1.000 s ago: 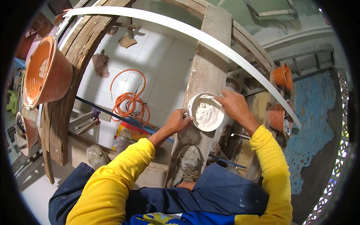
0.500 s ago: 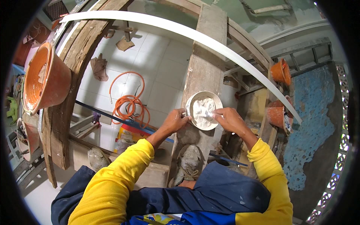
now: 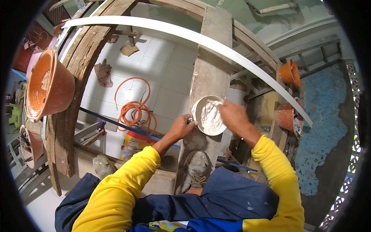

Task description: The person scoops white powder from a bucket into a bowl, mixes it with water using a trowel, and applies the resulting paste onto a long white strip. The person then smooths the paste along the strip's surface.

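Observation:
A round, pale bowl [image 3: 198,109] of thick white paste [image 3: 211,119] rests on a wooden plank [image 3: 211,73] in front of me. My left hand [image 3: 183,127] grips its left rim, thumb at the edge and fingers down the outside. Over the right side of the bowl is my right hand [image 3: 235,116], closed and slightly blurred. Whatever it holds is hidden behind the fingers. The paste surface is lumpy and streaked. Below the bowl, my worn shoe [image 3: 197,166] stands on the same plank.
A long white strip [image 3: 174,28] arches across beyond the bowl. An orange bucket [image 3: 60,85] stands on the left beam [image 3: 60,135]; two more orange buckets [image 3: 289,74] are at the right. An orange hose [image 3: 135,112] lies coiled on the tiled floor [image 3: 160,71] below.
My right hand has moved up and turned over the bowl's right rim. The pale tool end seen at its fingers before is now hidden. My left hand stays on the bowl.

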`<state>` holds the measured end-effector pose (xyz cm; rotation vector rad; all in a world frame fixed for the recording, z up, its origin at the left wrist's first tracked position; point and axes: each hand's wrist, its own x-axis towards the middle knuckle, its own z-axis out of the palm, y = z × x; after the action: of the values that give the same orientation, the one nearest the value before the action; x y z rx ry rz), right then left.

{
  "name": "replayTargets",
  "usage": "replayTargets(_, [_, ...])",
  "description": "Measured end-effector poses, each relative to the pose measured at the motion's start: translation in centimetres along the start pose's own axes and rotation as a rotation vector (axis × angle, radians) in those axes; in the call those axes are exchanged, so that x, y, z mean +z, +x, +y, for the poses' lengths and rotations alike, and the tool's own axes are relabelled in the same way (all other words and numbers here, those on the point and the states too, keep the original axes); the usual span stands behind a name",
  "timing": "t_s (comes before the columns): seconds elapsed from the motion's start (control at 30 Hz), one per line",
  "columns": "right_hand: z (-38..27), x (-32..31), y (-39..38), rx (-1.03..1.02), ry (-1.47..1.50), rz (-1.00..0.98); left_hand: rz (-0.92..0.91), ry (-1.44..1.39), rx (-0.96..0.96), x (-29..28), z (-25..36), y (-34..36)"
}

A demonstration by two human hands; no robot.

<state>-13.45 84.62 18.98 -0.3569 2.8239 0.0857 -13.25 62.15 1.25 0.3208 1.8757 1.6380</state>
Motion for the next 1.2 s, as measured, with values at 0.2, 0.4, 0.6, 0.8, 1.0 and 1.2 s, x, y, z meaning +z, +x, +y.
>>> replayTargets(0.2, [-2.8, -2.5, -1.2, -0.122, -0.064, -0.061, -0.012, 0.083, -0.029, -1.3, 1.3, -0.4])
replayTargets(0.4, [-1.8, 0.6, -0.9, -0.262, -0.099, -0.002, 0.037, 0.109, 0.054, -0.2, 0.6, 0.0])
replayTargets(0.6, [-0.6, -2.2, -0.6, -0.126, -0.100, 0.065, 0.134, -0.019, 0.057, 0.6, -1.7, 0.0])
replayTargets(0.8, [-1.8, -2.5, -1.3, -0.140, -0.043, -0.078, -0.039, 0.034, -0.069, -1.3, 0.9, -0.5])
replayTargets(1.0, [-0.4, -1.8, -0.7, -0.097, -0.067, -0.030, -0.078, 0.081, -0.082, -1.4, 2.6, -0.4])
replayTargets(1.2, [0.7, -1.0, -0.7, -0.093, -0.102, -0.075, 0.010, -0.007, -0.037, -0.4, 1.5, -0.6])
